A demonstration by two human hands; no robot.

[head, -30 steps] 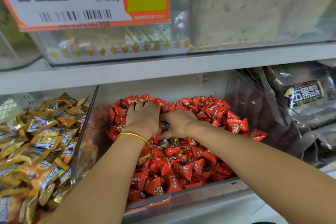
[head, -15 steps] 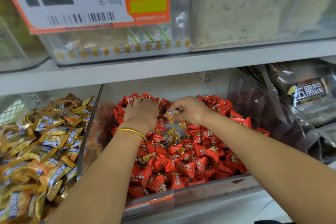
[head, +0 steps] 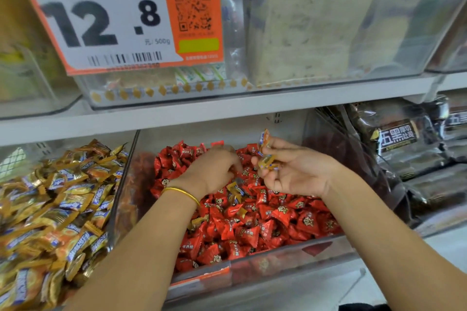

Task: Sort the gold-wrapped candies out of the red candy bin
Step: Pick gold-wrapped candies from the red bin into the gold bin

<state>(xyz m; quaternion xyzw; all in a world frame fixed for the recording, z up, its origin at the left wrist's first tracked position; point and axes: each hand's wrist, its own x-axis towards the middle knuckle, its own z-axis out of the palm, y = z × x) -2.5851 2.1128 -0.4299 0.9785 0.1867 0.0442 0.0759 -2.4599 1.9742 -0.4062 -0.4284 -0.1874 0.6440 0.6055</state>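
Candies [head: 236, 190] in bin [head: 265, 265], beneath shelf [head: 227, 108]

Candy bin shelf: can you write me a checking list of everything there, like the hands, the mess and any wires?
Surface: white shelf under the clear red candy bin.
Job's things: red candies fill the bin; stray gold wrappers lie among them.
Clutter: nothing seen.
Grips: right grip pinches gold candies above the pile; left grip reaches fingers-down into the pile, blurred.
Cables: nothing seen.
Surroundings: gold candy bin left, dark packets right, price sign above.
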